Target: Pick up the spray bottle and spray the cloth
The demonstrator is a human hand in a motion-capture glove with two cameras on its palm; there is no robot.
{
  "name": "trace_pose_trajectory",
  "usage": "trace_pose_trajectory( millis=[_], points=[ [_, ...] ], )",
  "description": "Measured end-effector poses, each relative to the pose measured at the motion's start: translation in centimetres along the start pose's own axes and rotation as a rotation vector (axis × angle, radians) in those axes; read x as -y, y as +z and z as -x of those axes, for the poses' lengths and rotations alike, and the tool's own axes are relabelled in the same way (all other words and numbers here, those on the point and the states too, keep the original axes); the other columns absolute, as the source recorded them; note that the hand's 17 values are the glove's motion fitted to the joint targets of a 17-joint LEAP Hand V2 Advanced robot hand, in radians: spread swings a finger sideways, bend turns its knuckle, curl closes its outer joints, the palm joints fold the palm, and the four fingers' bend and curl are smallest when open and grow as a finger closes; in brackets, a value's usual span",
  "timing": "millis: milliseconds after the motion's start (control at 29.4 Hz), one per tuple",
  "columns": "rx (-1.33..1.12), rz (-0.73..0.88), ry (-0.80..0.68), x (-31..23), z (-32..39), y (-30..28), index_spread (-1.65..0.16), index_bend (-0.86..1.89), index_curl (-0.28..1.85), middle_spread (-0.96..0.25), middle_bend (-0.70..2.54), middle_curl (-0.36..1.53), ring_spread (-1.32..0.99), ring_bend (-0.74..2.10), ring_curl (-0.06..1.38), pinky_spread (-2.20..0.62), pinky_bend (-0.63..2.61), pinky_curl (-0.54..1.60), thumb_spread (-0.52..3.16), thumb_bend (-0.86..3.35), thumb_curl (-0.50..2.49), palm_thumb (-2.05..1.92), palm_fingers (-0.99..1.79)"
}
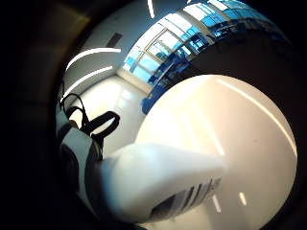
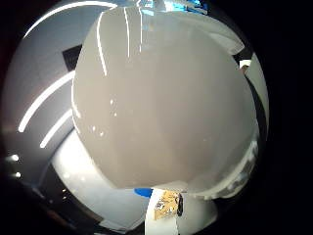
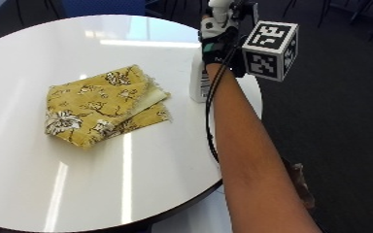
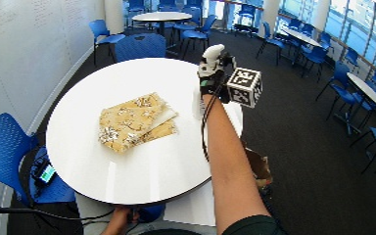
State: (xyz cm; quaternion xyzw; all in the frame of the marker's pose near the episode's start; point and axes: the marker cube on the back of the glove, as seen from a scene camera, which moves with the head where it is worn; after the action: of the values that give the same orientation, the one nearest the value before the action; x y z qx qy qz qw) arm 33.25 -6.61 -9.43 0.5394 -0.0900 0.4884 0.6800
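A folded yellow floral cloth (image 3: 102, 104) (image 4: 136, 120) lies on the round white table (image 3: 44, 48) (image 4: 109, 161), left of centre. The white spray bottle (image 3: 198, 85) (image 4: 201, 104) stands upright near the table's right edge, a short way right of the cloth. My gloved right hand (image 3: 217, 43) (image 4: 213, 73) sits over the bottle's top, fingers curled round its upper part. The bottle's body (image 2: 161, 98) fills the thumb side palm view, and its labelled side (image 1: 158, 182) lies close in the little finger side view. Its spray head is hidden by the hand.
The table edge drops off just right of the bottle. Blue chairs (image 4: 139, 46) (image 4: 5, 147) stand round the table, and more tables (image 4: 162, 16) stand farther back. A bare hand (image 4: 119, 218) shows below the table's near edge.
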Motion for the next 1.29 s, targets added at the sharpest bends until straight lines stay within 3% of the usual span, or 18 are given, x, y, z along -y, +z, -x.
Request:
trace_pose_trajectory(
  millis=[577,883,1019,1155,1290],
  points=[
    [0.031,0.012,0.032,-1.3,-2.2,0.0,-0.29,0.19,0.52,-0.22,0.67,0.54,-0.23,0.73,0.47,-0.32,0.49,0.40,0.54,-0.03,0.70,0.92,1.39],
    [0.063,0.111,0.057,-1.5,-4.0,-0.3,-0.29,0.20,0.54,-0.21,0.67,0.54,-0.22,0.73,0.47,-0.32,0.49,0.40,0.53,-0.03,0.72,0.92,1.39],
    [0.091,0.241,0.069,-2.9,-3.9,-0.3,-0.29,0.19,0.55,-0.21,0.68,0.54,-0.22,0.74,0.47,-0.32,0.49,0.40,0.53,-0.03,0.73,0.92,1.39],
    [0.163,0.522,0.069,-4.6,-2.0,-0.6,-0.29,0.19,0.55,-0.21,0.68,0.54,-0.22,0.73,0.47,-0.31,0.48,0.40,0.52,-0.03,0.74,0.92,1.38],
    [0.255,0.709,0.182,-6.6,-0.3,-0.8,-0.29,0.19,0.56,-0.21,0.68,0.54,-0.22,0.73,0.47,-0.31,0.48,0.40,0.52,-0.03,0.74,0.92,1.38]
  ],
)
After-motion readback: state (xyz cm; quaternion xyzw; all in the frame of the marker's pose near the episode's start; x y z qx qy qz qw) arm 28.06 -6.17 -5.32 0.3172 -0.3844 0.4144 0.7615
